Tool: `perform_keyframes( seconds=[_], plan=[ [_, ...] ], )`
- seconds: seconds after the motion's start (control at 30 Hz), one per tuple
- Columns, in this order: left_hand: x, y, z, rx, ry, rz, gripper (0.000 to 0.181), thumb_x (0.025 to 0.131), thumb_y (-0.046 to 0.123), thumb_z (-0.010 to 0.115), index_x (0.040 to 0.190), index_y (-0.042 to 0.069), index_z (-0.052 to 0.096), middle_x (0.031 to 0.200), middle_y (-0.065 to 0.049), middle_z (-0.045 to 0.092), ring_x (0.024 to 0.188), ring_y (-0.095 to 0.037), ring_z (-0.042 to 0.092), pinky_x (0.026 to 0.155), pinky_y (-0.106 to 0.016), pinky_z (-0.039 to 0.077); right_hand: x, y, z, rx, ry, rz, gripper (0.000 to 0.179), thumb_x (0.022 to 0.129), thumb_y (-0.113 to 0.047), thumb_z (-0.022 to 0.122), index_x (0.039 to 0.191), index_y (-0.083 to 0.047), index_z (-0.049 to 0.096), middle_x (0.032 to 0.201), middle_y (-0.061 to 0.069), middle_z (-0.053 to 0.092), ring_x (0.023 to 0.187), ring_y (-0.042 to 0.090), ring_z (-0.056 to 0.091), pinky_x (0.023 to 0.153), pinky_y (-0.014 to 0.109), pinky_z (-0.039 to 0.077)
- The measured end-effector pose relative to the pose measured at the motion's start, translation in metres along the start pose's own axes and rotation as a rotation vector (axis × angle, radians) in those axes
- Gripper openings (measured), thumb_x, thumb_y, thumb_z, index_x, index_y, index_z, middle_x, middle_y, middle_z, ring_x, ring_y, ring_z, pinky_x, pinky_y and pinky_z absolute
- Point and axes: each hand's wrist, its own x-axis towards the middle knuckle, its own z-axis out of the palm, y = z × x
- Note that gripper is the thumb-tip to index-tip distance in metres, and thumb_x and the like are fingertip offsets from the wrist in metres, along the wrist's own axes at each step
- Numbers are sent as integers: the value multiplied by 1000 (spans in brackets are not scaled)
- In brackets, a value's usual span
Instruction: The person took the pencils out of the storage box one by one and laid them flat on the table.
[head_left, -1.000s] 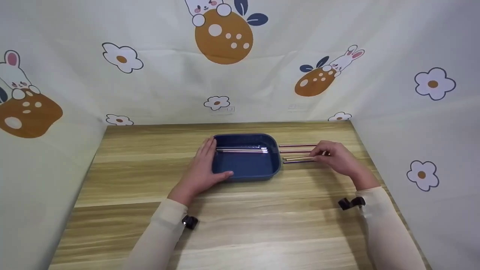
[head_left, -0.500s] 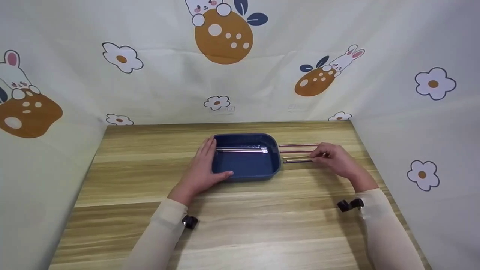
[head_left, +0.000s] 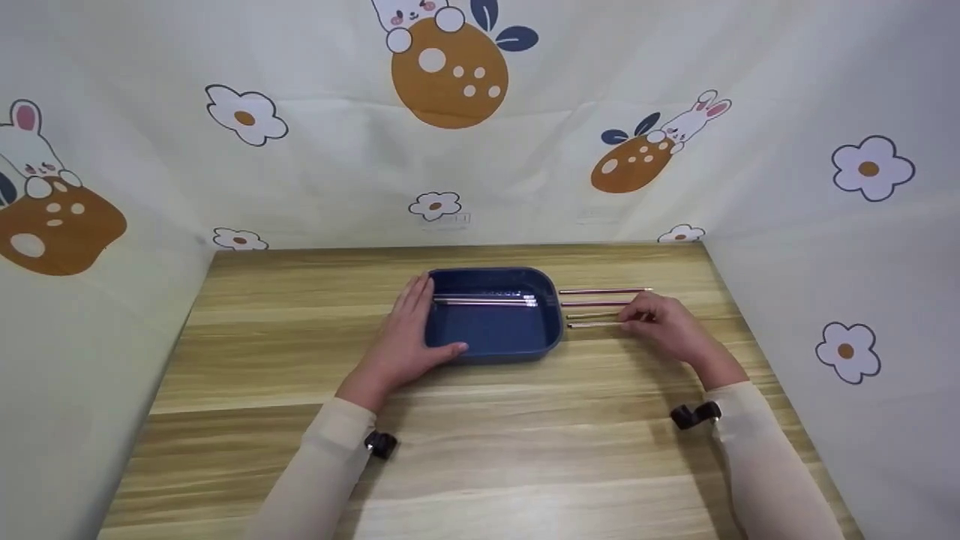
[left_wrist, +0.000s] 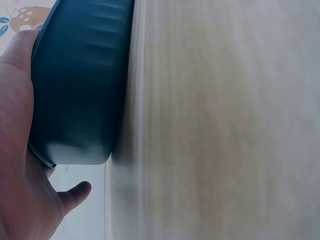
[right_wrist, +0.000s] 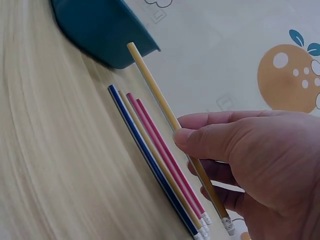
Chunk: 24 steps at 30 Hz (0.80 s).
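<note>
A dark blue rectangular box stands on the table. My left hand rests against its left end, fingers straight along that wall and thumb over the front rim. In the left wrist view, one fingertip sticks out clear of the box wall. My right hand pinches a yellow pencil between thumb and fingers, beyond the box's right end. Beneath it on the table lie a blue pencil, another yellow pencil and pink pencils, with white-looking ends. A few pencils lie lengthwise inside the box.
The wood-patterned table meets a pale cloth backdrop printed with rabbits, oranges and flowers. The cloth also rises along the left and right sides. Small black cameras sit at both wrists.
My right hand has moved slightly left and toward me, and more of the farthest pencil's end shows. The left hand and the box have stayed in place.
</note>
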Motion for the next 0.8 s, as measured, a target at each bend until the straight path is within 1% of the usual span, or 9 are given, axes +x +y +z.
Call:
perform_keyframes(
  seconds=[0.13,0.33,0.53,0.63,0.8],
  plan=[
    [0,0,0,10,-2,5,132,88,78,77,178,7,11,187,-7,5,171,-28,2,133,-62,19,-1,6,5,5,9,8,9,96,2,82,104,-3,84,100,6,74,91,17,65,79,21,51],
    [0,0,0,9,-4,0,132,88,79,77,178,7,12,187,-6,6,171,-28,2,134,-61,19,-3,12,13,49,25,0,9,97,2,82,104,-3,84,105,9,77,96,19,68,84,18,50],
    [0,0,1,8,2,-3,131,88,75,79,178,7,13,186,-8,7,171,-29,3,133,-61,21,-3,16,16,30,22,-4,9,98,1,81,104,-4,85,108,7,77,104,23,69,91,18,49],
    [0,-1,2,8,5,0,131,88,73,81,178,6,13,186,-9,8,171,-29,3,133,-60,21,-3,19,18,13,13,-2,10,99,2,80,104,-5,85,108,6,77,105,24,69,92,19,48],
    [1,-1,2,-7,12,1,130,89,70,83,178,5,14,186,-9,8,171,-29,4,134,-58,19,-1,25,19,0,22,-16,11,98,3,80,105,-5,85,109,5,77,105,25,69,92,20,49]
  ],
)
